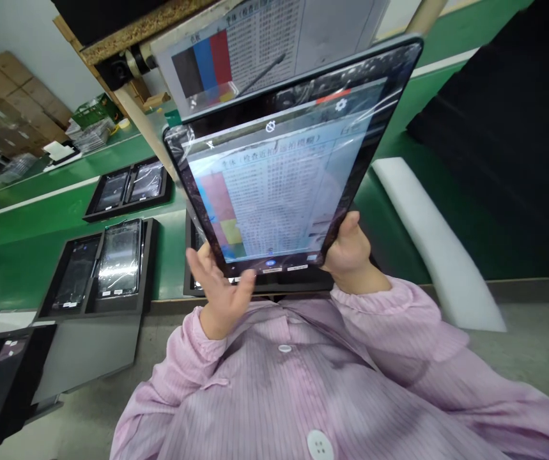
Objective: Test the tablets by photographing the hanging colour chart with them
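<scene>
Pink-striped sleeves lead up to both hands, which hold a tablet (284,166) raised in front of the chest. The left hand (219,291) cups the tablet's lower left corner — palm open toward the camera, fingers loosely curled, the thumb lying over the bottom bezel. The right hand (348,246) grips the lower right corner with its fingers wrapped behind the tablet, so only the back of the hand and the thumb side show. Neither hand is spread flat; both are closed around the lower edge.

From the hands the tablet rises up and away, its long axis running from the lower left by the left hand toward the upper right, the screen tilted back to face the wearer. Both hands sit at the near short edge, about equally close. A clear film, wrinkled and glinting, covers the screen, which shows a live picture of coloured blocks and rows of small print.

Beyond the far edge hangs the test chart (255,51) itself — black, blue and red bars beside a printed table. Below and to the left, on the green bench (25,243), black trays (99,268) hold more film-wrapped tablets. A white foam pad (434,239) lies to the right.
</scene>
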### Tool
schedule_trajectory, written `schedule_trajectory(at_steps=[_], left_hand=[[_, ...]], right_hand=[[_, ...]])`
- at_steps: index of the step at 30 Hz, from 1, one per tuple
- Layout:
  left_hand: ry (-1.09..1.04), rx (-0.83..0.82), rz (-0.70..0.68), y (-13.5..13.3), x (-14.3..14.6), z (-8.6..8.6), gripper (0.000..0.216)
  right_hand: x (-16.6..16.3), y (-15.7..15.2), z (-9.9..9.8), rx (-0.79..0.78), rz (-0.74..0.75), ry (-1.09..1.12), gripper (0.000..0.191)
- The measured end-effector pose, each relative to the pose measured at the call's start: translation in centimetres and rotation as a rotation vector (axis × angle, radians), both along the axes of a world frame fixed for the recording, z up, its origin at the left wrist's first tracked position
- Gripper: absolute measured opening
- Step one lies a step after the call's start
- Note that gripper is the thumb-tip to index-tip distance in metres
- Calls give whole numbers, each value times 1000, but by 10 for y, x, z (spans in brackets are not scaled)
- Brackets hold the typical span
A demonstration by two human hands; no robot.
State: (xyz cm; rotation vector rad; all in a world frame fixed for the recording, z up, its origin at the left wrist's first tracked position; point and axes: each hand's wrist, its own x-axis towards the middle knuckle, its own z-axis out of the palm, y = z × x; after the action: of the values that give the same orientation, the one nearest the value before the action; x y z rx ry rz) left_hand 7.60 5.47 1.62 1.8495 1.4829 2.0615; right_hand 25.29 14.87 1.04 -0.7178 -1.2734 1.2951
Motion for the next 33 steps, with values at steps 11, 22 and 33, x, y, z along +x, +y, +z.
schedule_trajectory(at_steps=[11, 22, 33], left_hand=[[-856, -394, -491, 22, -11, 8, 39], [-901, -580, -388, 31, 33, -2, 66], [-801, -1019, -237, 62, 70, -32, 51]], right_hand=[[36, -5, 63, 483, 25, -262, 63], [78, 25, 46, 325, -126, -439, 75], [102, 73, -40, -342, -18, -290, 95]])
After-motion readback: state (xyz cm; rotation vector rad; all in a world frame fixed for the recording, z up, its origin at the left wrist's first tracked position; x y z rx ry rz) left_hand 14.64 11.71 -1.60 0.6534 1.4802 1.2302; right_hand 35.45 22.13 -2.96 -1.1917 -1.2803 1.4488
